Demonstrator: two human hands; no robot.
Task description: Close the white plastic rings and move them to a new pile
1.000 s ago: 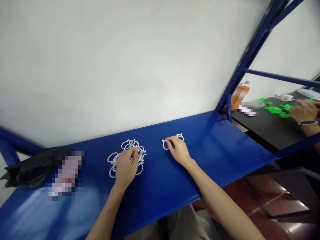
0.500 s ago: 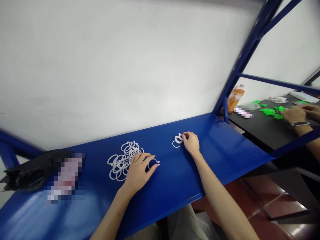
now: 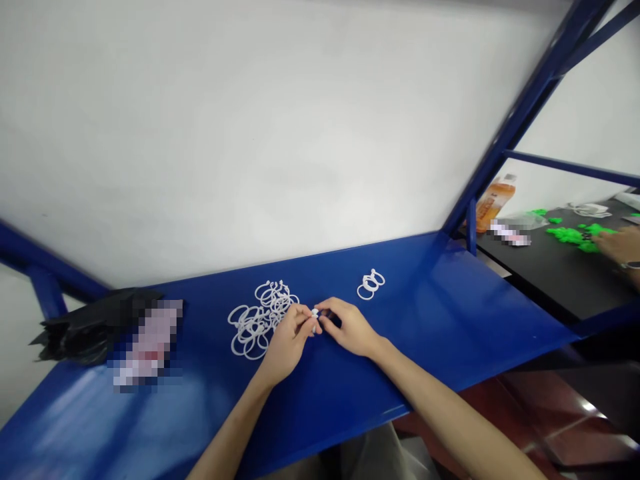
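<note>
My left hand [image 3: 289,340] and my right hand [image 3: 350,327] meet over the table, fingertips almost touching. Both pinch a small white plastic ring [image 3: 315,313], of which only the knobbed end shows between the fingers. Just left of my left hand, a tangled pile of white open rings with ball-shaped ends [image 3: 250,330] lies flat. Beyond my right hand sits a small group of similar white rings [image 3: 369,287], overlapping one another.
The blue table [image 3: 415,300] runs along a white wall [image 3: 280,133]. At left are a black plastic bag [image 3: 83,333] and a blurred-out pinkish item [image 3: 153,340]. Past the blue frame post [image 3: 500,147], a co-worker's hand [image 3: 620,245] touches green pieces [image 3: 570,235] near an orange bottle [image 3: 495,203].
My right hand has left the small ring group and come left to my left hand. The ring in my left hand is now pinched between both hands. The view has shifted slightly.
</note>
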